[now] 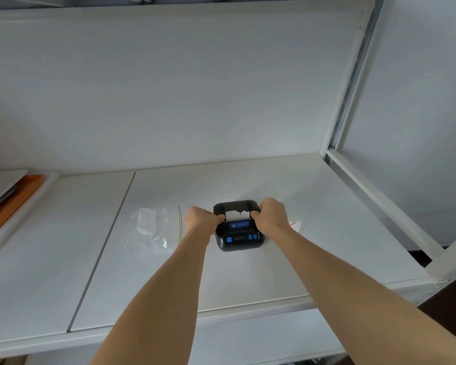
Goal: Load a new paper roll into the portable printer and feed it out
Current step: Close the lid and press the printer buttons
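Got the printer (pixel 239 227) sitting mid-shelf (pixel 248 280), toward the back edge. My left hand (pixel 199 219) and right hand (pixel 271 214) each pinch a side of the white paper (pixel 234 215) sticking out. Clear bag (pixel 153 227) lies left of it.

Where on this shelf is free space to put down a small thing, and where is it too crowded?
Free: the shelf board left of the seam, and the strip in front of the printer. Crowded: round the printer, with left hand, right hand and clear bag beside it.
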